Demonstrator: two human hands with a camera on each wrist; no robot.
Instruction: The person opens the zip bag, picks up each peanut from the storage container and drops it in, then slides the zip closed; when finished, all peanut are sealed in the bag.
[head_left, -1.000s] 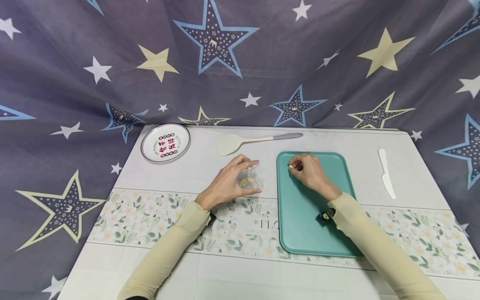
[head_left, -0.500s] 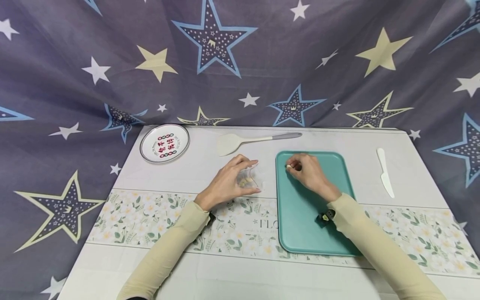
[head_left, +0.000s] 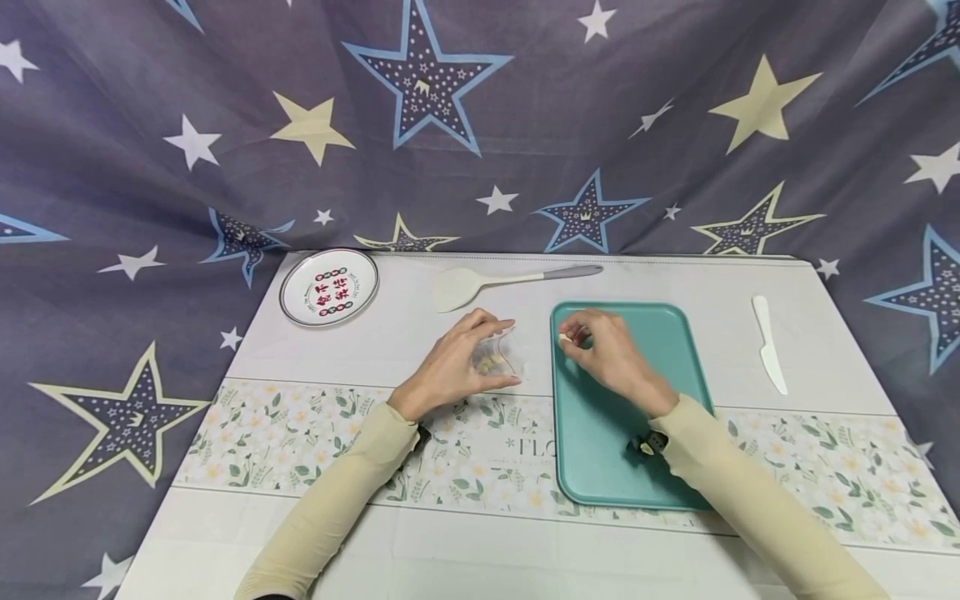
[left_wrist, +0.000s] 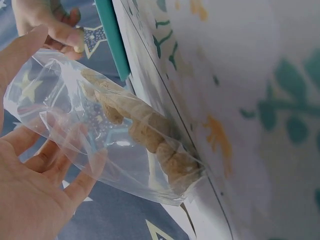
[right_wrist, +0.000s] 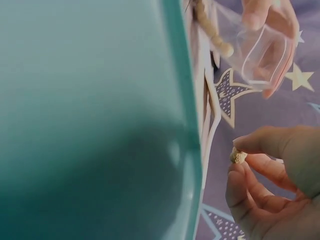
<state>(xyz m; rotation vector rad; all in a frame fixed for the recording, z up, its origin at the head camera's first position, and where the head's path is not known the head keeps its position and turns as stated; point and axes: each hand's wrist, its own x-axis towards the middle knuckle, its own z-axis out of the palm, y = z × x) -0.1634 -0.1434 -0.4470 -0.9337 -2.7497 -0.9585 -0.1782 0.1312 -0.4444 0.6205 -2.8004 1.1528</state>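
A clear plastic zip bag [left_wrist: 125, 172] stands on the table with its mouth spread, and my left hand [head_left: 450, 367] holds it, thumb and fingers curved round the opening. Several lumpy tan pieces [left_wrist: 150, 132], peanut-like in look, lie along the bottom of the bag. Over the left rim of the teal tray [head_left: 615, 454], my right hand [head_left: 611, 354] pinches one small, bumpy beige piece [right_wrist: 238, 156] between thumb and fingers. That piece is apart from the bag, a short way to its right. The left wrist view shows the bag's contents most clearly.
A white spatula [head_left: 457, 289] with a grey handle lies behind the bag. The round white plate [head_left: 296, 292] with red lettering is at the back left. To the right of the tray is a white knife [head_left: 771, 354]. A star-patterned cloth [head_left: 480, 192] hangs behind the table.
My right hand has moved slightly left with the pinched piece, from over the tray toward the bag. The left hand and bag have stayed in place.
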